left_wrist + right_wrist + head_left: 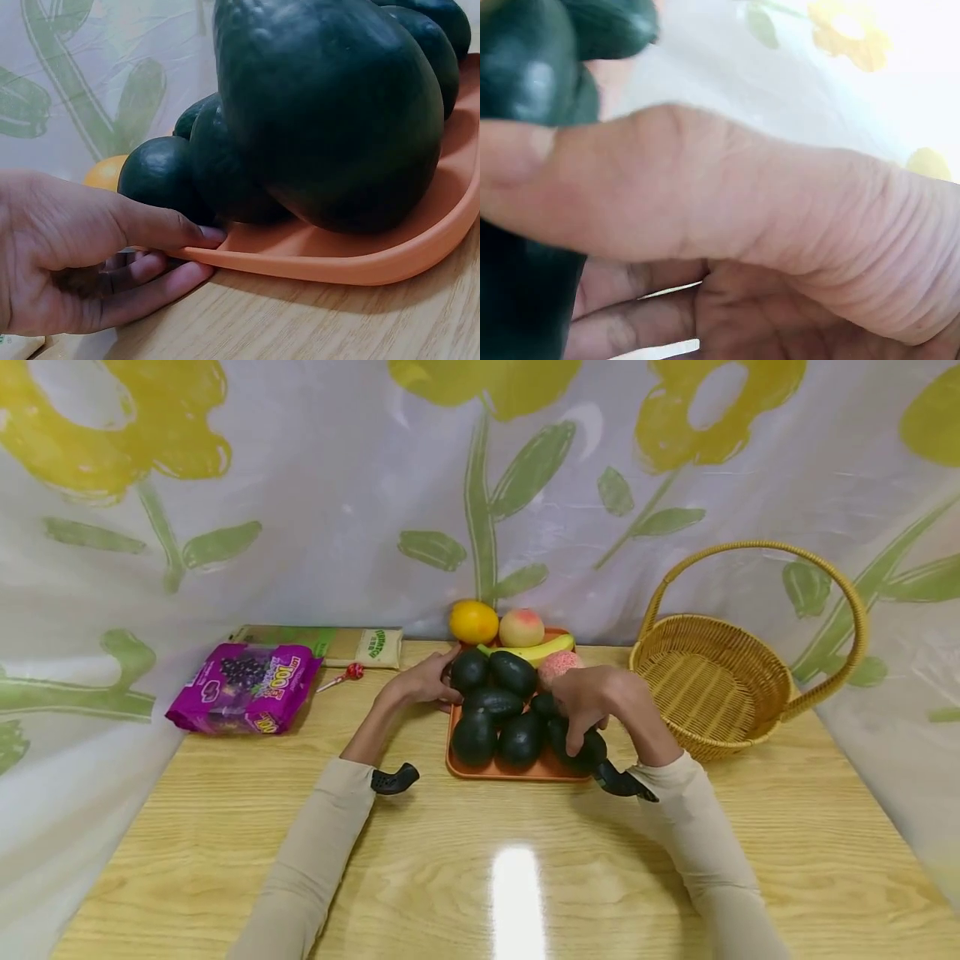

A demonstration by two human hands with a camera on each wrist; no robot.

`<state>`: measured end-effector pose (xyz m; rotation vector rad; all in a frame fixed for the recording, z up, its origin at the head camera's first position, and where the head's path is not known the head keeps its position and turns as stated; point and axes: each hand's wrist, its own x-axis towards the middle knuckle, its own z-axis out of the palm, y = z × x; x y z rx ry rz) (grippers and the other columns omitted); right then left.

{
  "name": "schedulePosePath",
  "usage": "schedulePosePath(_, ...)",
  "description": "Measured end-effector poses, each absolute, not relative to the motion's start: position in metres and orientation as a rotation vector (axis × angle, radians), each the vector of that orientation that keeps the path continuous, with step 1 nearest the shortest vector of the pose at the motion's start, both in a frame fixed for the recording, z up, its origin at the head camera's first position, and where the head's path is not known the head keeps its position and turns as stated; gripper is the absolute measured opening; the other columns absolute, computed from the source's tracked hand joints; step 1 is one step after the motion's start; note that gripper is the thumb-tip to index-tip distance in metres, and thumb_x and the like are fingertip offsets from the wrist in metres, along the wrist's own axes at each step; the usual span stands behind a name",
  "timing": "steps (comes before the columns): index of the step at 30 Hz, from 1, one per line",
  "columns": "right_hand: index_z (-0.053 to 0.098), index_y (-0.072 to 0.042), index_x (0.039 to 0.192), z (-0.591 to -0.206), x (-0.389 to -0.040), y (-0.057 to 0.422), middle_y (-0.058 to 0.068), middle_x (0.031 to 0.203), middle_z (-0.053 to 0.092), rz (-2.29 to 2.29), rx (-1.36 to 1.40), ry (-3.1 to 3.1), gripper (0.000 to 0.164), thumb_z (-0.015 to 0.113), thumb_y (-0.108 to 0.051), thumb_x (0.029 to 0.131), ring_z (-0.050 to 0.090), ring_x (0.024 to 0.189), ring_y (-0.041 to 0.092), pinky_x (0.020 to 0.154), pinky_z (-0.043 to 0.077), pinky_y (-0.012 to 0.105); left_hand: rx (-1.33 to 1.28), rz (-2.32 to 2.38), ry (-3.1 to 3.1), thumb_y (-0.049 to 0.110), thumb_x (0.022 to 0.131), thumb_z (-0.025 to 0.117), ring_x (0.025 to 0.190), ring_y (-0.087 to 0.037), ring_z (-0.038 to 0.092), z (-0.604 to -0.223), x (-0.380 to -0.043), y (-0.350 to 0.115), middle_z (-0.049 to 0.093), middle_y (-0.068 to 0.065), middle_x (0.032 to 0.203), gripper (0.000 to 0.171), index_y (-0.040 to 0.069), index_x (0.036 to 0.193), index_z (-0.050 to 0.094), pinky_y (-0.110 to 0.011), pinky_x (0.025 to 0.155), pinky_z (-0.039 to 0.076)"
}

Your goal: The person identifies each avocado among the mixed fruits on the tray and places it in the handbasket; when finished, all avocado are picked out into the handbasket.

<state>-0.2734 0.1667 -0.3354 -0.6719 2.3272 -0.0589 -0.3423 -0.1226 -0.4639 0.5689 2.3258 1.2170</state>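
The orange tray point(495, 773) sits on the counter point(420, 877), loaded with fruit. At the tray's left side, the left hand point(424, 681) pinches its rim, the thumb lying on top and the fingers below. Over the tray's right side, the right hand point(600, 695) grips an avocado point(594, 748) at the tray's front right corner, thumb along one side and fingers curled round the other. More dark avocados point(492, 703) crowd the tray's front and left. Towards the tray's back are a banana point(542, 652), a peach point(522, 627), a lemon point(474, 622) and, on its right, a pink fruit point(557, 665). Left of the tray lie a lollipop point(353, 672), a brown packet point(352, 646) and a purple bag point(243, 687); right of it stands a basket point(712, 693).
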Motion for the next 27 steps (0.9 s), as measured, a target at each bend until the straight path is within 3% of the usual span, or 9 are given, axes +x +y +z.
schedulePosePath(2,0.057,-0.013,0.075,-0.331,-0.275,0.173,-0.008,0.071,0.046,-0.069,-0.73,2.327,0.035,0.092,-0.021,0.075,0.053,0.062,0.011,0.057,0.052,0.022,0.573,1.217,2.324,-0.003,0.087,0.074,0.062,-0.013,0.061,-0.464,-0.343,-0.122,0.06,-0.012,0.084,0.11,0.013,0.17,0.003,-0.025,0.059,0.061)
schedulePosePath(6,0.058,-0.012,0.076,-0.316,-0.28,0.188,-0.007,0.071,0.042,-0.189,-0.849,2.375,0.035,0.091,-0.021,0.075,0.041,0.066,0.009,0.06,0.036,0.022,0.571,1.183,2.323,-0.003,0.088,0.074,0.065,-0.014,0.062,-0.466,-0.343,-0.124,0.059,-0.017,0.092,0.11,0.013,0.17,0.002,-0.025,0.06,0.062)
schedulePosePath(9,0.066,-0.008,0.09,-0.301,-0.286,0.203,-0.001,0.081,0.057,-0.31,-0.882,2.464,0.033,0.091,-0.024,0.076,0.051,0.075,0.013,0.067,0.044,0.025,0.554,1.188,2.32,-0.002,0.087,0.074,0.069,-0.014,0.06,-0.466,-0.343,-0.124,0.049,-0.019,0.103,0.112,0.014,0.17,0.0,-0.024,0.061,0.062)
schedulePosePath(12,0.069,-0.006,0.105,-0.291,-0.291,0.218,0.005,0.097,0.069,-0.427,-0.904,2.531,0.039,0.09,-0.025,0.077,0.062,0.088,0.018,0.08,0.055,0.032,0.561,1.228,2.308,-0.003,0.086,0.074,0.068,-0.015,0.061,-0.466,-0.342,-0.123,0.051,-0.023,0.102,0.112,0.014,0.17,0.001,-0.024,0.061,0.062)
schedulePosePath(15,0.07,-0.006,0.113,-0.288,-0.292,0.23,0.006,0.104,0.073,-0.507,-0.939,2.551,0.044,0.089,-0.025,0.079,0.066,0.096,0.02,0.088,0.058,0.039,0.562,1.23,2.298,-0.004,0.086,0.074,0.065,-0.014,0.061,-0.466,-0.342,-0.123,0.055,-0.023,0.097,0.112,0.013,0.169,0.002,-0.025,0.06,0.062)
schedulePosePath(19,0.07,-0.009,0.113,-0.288,-0.29,0.245,0.004,0.104,0.073,-0.587,-0.956,2.602,0.042,0.09,-0.023,0.078,0.067,0.098,0.019,0.091,0.059,0.042,0.557,1.236,2.295,-0.004,0.085,0.074,0.065,-0.013,0.06,-0.467,-0.341,-0.124,0.054,-0.018,0.096,0.113,0.015,0.17,0.002,-0.024,0.06,0.061)
schedulePosePath(22,0.069,-0.011,0.11,-0.286,-0.287,0.257,0.003,0.103,0.071,-0.682,-0.941,2.667,0.04,0.091,-0.018,0.077,0.065,0.099,0.017,0.09,0.06,0.036,0.583,1.267,2.29,-0.005,0.084,0.074,0.062,-0.014,0.061,-0.467,-0.343,-0.123,0.062,-0.018,0.089,0.112,0.014,0.17,0.004,-0.024,0.058,0.06)
schedulePosePath(27,0.064,-0.006,0.112,-0.286,-0.281,0.277,0.005,0.108,0.064,-0.91,-0.889,2.716,0.045,0.09,-0.005,0.076,0.062,0.1,0.011,0.09,0.059,0.016,0.591,1.274,2.278,-0.006,0.084,0.074,0.061,-0.013,0.063,-0.464,-0.343,-0.124,0.066,-0.014,0.084,0.11,0.01,0.169,0.005,-0.025,0.057,0.06)
